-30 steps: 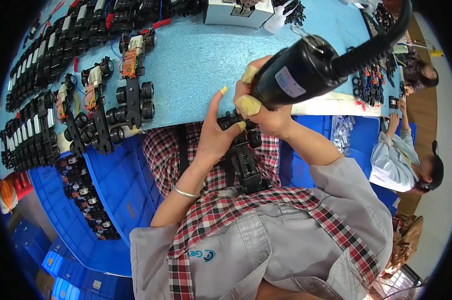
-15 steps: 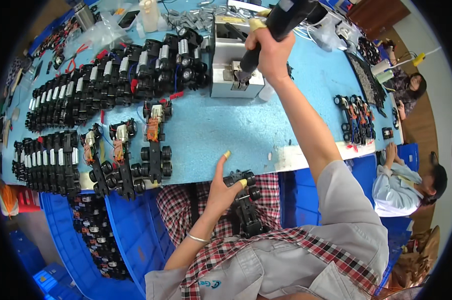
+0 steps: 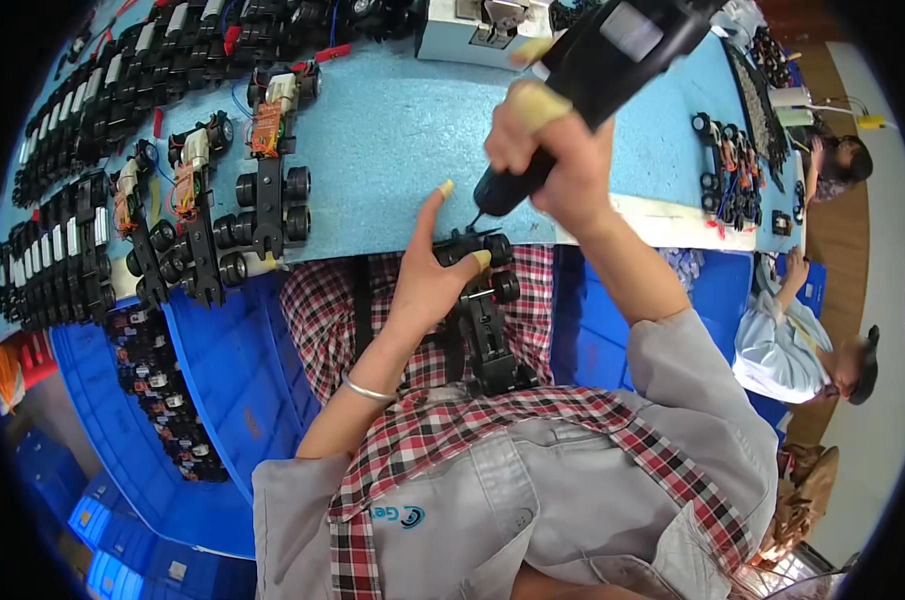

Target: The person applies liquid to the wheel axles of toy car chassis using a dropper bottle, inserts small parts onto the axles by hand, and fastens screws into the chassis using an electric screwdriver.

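My left hand [image 3: 427, 285] grips a black toy car chassis [image 3: 489, 335] at the table's front edge, thumb on its wheeled end and index finger stretched out. The rest of the chassis hangs down over my checked apron. My right hand [image 3: 562, 150] is closed round a black power screwdriver [image 3: 612, 65]. Its thin bit points down at the wheeled end of the chassis; whether it touches a screw there is too small to tell. Yellow covers sit on several of my fingertips.
A pale metal box [image 3: 472, 45] stands at the back of the blue table [image 3: 372, 150]. Rows of chassis [image 3: 267, 185] fill the left side, and a few more [image 3: 732, 175] lie at the right. Blue crates [image 3: 242, 400] flank my lap. Two people sit at the right.
The screwdriver has come from the pale metal box down to the chassis in my left hand. My left hand keeps its grip. The whole view has tilted lower.
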A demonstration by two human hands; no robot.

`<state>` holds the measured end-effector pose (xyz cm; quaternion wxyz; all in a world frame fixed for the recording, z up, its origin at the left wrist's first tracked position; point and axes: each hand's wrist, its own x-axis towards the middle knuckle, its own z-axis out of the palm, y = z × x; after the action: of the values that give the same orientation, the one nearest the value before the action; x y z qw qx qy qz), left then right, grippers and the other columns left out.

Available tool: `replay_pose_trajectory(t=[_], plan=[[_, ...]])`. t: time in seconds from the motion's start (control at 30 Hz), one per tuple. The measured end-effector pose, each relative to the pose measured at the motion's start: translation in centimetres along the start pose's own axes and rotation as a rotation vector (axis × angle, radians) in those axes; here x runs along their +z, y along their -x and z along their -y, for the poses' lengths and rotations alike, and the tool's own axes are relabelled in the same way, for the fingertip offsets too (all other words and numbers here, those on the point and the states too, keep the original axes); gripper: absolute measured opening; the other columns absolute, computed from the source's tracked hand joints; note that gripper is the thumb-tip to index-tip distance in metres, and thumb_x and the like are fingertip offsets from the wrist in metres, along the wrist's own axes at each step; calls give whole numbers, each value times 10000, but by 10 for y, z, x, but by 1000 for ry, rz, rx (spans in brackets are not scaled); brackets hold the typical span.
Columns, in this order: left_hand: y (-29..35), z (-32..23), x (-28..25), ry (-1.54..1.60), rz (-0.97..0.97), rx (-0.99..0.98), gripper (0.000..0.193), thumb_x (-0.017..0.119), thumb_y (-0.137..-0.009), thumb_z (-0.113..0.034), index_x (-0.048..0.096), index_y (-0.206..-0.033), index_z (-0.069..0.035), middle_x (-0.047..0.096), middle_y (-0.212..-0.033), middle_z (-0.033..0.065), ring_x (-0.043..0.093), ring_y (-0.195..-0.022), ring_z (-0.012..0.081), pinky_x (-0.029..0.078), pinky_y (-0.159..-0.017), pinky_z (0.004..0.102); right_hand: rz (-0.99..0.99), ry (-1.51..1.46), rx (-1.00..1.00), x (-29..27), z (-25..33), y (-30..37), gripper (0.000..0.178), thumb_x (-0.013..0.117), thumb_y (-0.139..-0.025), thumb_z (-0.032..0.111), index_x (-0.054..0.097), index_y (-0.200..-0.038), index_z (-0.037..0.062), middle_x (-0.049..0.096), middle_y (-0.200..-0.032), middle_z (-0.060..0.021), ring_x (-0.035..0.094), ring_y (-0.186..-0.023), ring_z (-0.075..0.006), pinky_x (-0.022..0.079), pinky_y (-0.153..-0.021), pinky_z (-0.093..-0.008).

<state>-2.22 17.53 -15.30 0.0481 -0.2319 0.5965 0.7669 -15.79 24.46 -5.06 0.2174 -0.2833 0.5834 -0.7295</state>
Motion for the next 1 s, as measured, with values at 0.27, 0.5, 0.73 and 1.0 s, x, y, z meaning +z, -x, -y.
replay_pose_trajectory(t=[0.27,0.5,0.73,1.0], plan=[[1,2,2,123,17,-36,807,676,-699,-35,262,-1391,-68,499,-1174,151,556,-958,173,467,-835,291,-51,-170,25,14,-18,22,277,684,-702,-9,535,-934,-32,546,-608,-11,509,-492,-67,410,-479,-225],[1,15,-1,90,19,24,808,679,-696,-62,263,-1388,-57,451,-1257,162,487,-1095,190,432,-903,307,50,-45,-68,16,-20,28,420,631,-751,22,380,-1087,2,495,-629,-66,470,-482,-115,410,-478,-248],[2,7,0,-3,5,37,811,682,-690,-59,266,-1387,-65,438,-1276,161,481,-1109,194,425,-914,306,-22,-96,-6,15,-23,35,256,687,-705,8,513,-892,5,556,-664,-37,523,-591,-101,446,-612,-266],[-2,-12,4,182,48,-144,782,670,-704,-3,285,-1379,-86,488,-1180,109,504,-1017,168,431,-874,295,8,-105,-37,-3,-8,15,328,524,-841,131,388,-1118,19,409,-615,-17,418,-512,-122,389,-535,-281]])
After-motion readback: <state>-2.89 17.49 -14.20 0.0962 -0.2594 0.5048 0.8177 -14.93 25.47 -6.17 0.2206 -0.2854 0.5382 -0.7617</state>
